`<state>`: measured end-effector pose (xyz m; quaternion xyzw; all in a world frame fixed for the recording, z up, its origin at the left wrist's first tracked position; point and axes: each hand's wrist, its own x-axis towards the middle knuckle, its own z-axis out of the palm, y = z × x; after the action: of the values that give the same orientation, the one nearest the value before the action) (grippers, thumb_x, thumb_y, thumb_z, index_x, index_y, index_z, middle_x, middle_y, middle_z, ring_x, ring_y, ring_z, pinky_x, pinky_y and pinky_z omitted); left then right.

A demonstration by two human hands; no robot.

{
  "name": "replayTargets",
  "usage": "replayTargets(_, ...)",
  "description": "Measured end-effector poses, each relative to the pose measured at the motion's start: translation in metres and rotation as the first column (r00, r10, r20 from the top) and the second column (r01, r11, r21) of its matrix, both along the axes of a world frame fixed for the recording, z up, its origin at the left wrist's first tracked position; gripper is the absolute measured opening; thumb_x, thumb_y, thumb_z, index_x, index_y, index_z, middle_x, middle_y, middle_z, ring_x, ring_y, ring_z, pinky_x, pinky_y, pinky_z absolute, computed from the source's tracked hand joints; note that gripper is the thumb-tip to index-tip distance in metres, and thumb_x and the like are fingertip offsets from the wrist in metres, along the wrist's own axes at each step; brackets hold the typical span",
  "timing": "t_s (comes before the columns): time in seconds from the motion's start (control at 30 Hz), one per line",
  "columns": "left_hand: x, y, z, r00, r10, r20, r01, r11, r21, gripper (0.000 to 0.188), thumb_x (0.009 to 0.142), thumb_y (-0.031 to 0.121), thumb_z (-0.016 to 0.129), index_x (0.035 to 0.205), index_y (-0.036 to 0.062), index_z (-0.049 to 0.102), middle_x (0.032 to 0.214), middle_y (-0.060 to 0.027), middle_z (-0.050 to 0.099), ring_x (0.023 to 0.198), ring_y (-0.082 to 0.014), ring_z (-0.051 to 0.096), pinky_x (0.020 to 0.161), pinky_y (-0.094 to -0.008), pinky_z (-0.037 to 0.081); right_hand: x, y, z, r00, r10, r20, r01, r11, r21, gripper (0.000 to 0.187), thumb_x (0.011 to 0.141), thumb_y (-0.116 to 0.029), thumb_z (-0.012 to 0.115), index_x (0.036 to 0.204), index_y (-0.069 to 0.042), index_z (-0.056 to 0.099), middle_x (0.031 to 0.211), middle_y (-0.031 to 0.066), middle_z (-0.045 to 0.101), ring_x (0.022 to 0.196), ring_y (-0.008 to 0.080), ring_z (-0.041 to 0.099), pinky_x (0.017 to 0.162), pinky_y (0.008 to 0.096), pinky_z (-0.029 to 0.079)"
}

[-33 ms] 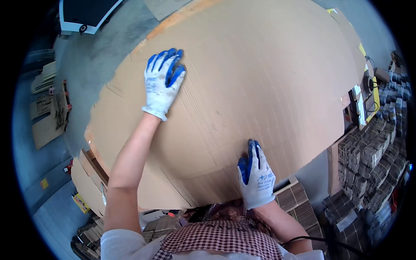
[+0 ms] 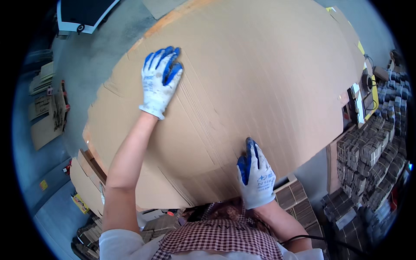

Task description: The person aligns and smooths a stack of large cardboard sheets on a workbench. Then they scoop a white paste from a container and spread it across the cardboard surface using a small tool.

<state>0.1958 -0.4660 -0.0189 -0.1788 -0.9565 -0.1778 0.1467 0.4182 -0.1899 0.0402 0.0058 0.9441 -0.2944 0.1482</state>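
Note:
A large brown cardboard sheet (image 2: 260, 78), creased by parallel fold lines, spreads in front of me and bends down toward my body at its near edge. My left hand (image 2: 160, 80), in a white glove with blue-coated fingers, rests flat on the sheet's left part, fingers stretched out. Closer to me, my right hand (image 2: 255, 175) wears a matching glove. It lies on the near part of the sheet with fingers extended forward and the thumb apart. Neither hand grips anything. The surface under the sheet is mostly hidden; a wooden edge (image 2: 169, 17) shows along its far left side.
Tied bundles of flat cardboard (image 2: 362, 147) are piled at the right, with more bundles (image 2: 294, 197) beside my right forearm. Cardboard pieces (image 2: 45, 125) lean at the far left. A black-topped, white-edged unit (image 2: 84, 15) stands at the upper left. A black cable (image 2: 312, 237) crosses near my right arm.
The view has shifted very slightly, so the sheet and my left hand appear a little farther left. Both hands keep their pose on the cardboard.

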Motion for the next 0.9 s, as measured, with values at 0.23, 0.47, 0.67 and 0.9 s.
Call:
replayTargets(0.23, 0.001, -0.001, -0.003, 0.999, 0.037, 0.031, -0.037, 0.999, 0.001, 0.039, 0.091, 0.027, 0.074, 0.128, 0.0143, 0.069, 0.136, -0.0076, 0.065, 0.129, -0.0303, 0.056, 0.116, -0.0467, 0.037, 0.021, -0.025, -0.013, 0.998, 0.066, 0.017, -0.067, 0.989, 0.129, 0.067, 0.097, -0.018, 0.060, 0.156, 0.002, 0.035, 0.158, 0.0275, 0.041, 0.113, 0.0376, 0.066, 0.089, 0.0416, 0.056)
replayTargets(0.47, 0.000, -0.001, 0.000, 0.999, 0.032, 0.020, -0.031, 0.999, -0.022, 0.041, 0.090, 0.021, 0.073, 0.129, 0.0109, 0.069, 0.134, -0.0118, 0.066, 0.126, -0.0342, 0.058, 0.114, -0.0458, 0.040, -0.004, -0.019, -0.001, 0.916, -0.325, 0.235, 0.384, 0.880, -0.280, 0.059, 0.094, -0.017, 0.070, 0.147, -0.003, 0.048, 0.132, 0.0221, 0.061, 0.103, 0.0352, 0.070, 0.085, 0.0401, 0.058)
replayTargets(0.67, 0.001, 0.001, 0.003, 1.000, 0.012, 0.022, -0.012, 1.000, 0.007, 0.039, 0.089, 0.020, 0.074, 0.126, 0.0101, 0.070, 0.134, -0.0125, 0.066, 0.125, -0.0349, 0.059, 0.112, -0.0459, 0.042, -0.035, -0.002, -0.003, 0.862, -0.304, 0.405, 0.445, 0.837, -0.319, 0.040, 0.090, -0.016, 0.079, 0.126, -0.003, 0.067, 0.111, 0.0112, 0.068, 0.093, 0.0214, 0.070, 0.079, 0.0319, 0.057)
replayTargets(0.9, 0.001, 0.000, 0.009, 0.999, 0.025, 0.047, -0.024, 1.000, -0.015, 0.040, 0.090, 0.022, 0.073, 0.128, 0.0095, 0.069, 0.134, -0.0129, 0.066, 0.125, -0.0349, 0.059, 0.112, -0.0458, 0.041, -0.048, -0.002, 0.000, 0.764, -0.307, 0.568, 0.579, 0.715, -0.393, 0.027, 0.093, -0.014, 0.075, 0.114, 0.000, 0.070, 0.098, 0.0110, 0.066, 0.078, 0.0169, 0.067, 0.065, 0.0302, 0.055)
